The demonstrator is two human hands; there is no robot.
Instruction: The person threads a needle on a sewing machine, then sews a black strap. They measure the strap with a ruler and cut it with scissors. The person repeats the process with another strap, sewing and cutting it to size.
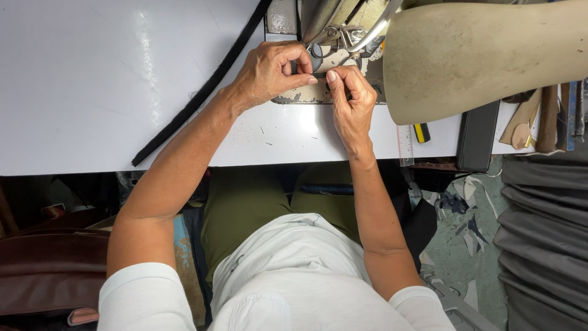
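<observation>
As seen from the head camera, the left hand point(267, 72) and right hand point(350, 98) are brought together under the sewing machine point(465, 55), fingers pinched narrowly on a small dark piece point(316, 61) at the needle plate. A black strap point(202, 92) is laid across the white tabletop point(86, 92).

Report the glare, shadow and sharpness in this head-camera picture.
Head view: a streak of glare runs down the glossy white tabletop; the left hand and right hand are evenly lit and sharp; the space under the table is in deep shadow; the beige sewing machine body is close and slightly soft.
</observation>
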